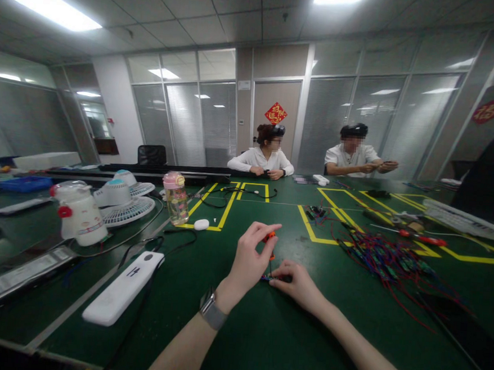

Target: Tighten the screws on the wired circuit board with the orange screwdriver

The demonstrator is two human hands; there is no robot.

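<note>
My left hand (248, 258), a watch on its wrist, is closed around the orange handle of a screwdriver (272, 257). The screwdriver stands upright, its thin shaft pointing down at a small part, perhaps a circuit board (265, 277), on the green table (236, 342). Whether the tip touches the part is too small to tell. Low on the table, my right hand (295, 281) pinches that part at its right side between thumb and fingers. Much of the part is hidden by my fingers.
A pile of small boards with red and blue wires (377, 256) lies to the right. On the left are a white power bank-like block (123, 289), a pink-lidded bottle (176, 200), a white jug (82, 216) and white fans (129, 210). Two people sit across the table.
</note>
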